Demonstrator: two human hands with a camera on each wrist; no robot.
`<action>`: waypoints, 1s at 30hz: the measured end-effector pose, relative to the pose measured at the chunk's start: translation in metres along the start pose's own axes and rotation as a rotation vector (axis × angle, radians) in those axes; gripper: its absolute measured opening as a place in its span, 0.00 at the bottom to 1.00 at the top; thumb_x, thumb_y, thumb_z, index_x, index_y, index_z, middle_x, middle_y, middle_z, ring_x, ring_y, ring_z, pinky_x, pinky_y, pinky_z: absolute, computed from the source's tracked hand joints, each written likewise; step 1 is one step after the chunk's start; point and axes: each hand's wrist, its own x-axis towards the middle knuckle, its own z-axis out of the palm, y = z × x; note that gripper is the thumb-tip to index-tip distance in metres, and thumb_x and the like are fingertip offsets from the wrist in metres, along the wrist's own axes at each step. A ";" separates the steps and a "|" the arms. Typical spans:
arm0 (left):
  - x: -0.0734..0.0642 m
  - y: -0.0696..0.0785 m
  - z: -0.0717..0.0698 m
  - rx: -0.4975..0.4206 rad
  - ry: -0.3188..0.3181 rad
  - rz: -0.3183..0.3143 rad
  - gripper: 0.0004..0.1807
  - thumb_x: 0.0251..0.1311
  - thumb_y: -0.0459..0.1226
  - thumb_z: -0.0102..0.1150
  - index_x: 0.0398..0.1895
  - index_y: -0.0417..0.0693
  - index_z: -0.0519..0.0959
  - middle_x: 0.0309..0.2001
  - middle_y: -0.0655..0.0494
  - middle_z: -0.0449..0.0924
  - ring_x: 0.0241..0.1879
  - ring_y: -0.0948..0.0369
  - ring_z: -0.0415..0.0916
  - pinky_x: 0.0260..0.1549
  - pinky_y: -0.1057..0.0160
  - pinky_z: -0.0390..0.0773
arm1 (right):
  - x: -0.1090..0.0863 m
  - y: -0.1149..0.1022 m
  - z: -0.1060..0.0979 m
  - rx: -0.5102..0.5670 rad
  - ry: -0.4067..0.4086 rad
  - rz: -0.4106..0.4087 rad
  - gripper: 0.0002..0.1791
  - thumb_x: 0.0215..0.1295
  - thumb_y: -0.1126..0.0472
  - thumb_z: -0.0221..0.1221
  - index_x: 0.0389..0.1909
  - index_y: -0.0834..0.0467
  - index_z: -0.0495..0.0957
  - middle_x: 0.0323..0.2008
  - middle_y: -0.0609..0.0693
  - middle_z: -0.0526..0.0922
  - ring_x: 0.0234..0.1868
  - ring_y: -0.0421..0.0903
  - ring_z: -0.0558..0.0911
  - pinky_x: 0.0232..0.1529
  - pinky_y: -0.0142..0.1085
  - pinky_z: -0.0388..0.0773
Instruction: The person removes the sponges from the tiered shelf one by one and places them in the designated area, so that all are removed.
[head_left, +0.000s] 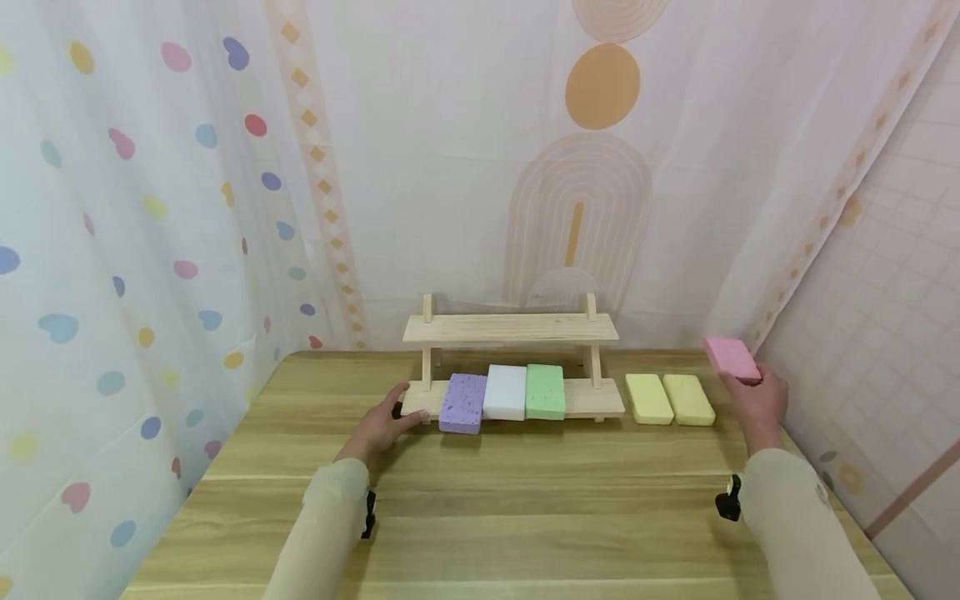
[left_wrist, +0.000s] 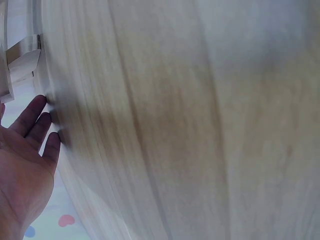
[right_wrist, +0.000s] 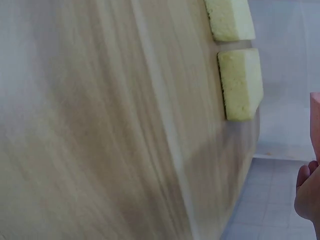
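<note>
Pink sponge (head_left: 731, 360) is being pinched by the right hand (head_left: 761, 405), seemingly for pick-up, left hand (head_left: 380, 427) lying loosely spread, next move likely needing steadiness

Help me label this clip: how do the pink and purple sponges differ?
The pink sponge is in the right hand; the purple sponge lies on the lower shelf, unheld. The pink sponge looks fairly even-surfaced, the purple sponge visibly pitted. Both are rectangular blocks.

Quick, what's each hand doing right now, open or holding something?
Left hand: open, at the left end of the pale wooden two-tier rack.
Right hand: holding a pink rectangular sponge.
</note>
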 end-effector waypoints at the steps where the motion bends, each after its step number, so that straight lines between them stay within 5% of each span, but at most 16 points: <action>1: 0.000 -0.001 0.000 -0.001 0.000 -0.001 0.50 0.64 0.63 0.55 0.80 0.52 0.46 0.73 0.30 0.53 0.71 0.32 0.51 0.65 0.33 0.55 | 0.000 0.002 0.000 0.000 -0.007 0.010 0.32 0.67 0.58 0.60 0.63 0.76 0.67 0.59 0.74 0.73 0.58 0.63 0.72 0.61 0.54 0.67; 17: 0.004 -0.005 -0.005 0.006 0.013 0.001 0.50 0.63 0.64 0.55 0.80 0.51 0.47 0.73 0.29 0.54 0.70 0.32 0.52 0.64 0.32 0.55 | -0.008 0.032 -0.002 -0.012 -0.026 0.082 0.34 0.67 0.59 0.58 0.66 0.77 0.63 0.62 0.75 0.69 0.62 0.66 0.68 0.65 0.55 0.63; 30: -0.001 0.000 0.001 -0.018 0.015 -0.013 0.51 0.63 0.63 0.56 0.80 0.52 0.47 0.73 0.31 0.53 0.71 0.32 0.50 0.65 0.32 0.54 | -0.013 0.046 -0.005 -0.098 -0.093 0.076 0.32 0.67 0.57 0.59 0.58 0.81 0.64 0.55 0.79 0.70 0.53 0.70 0.72 0.56 0.58 0.67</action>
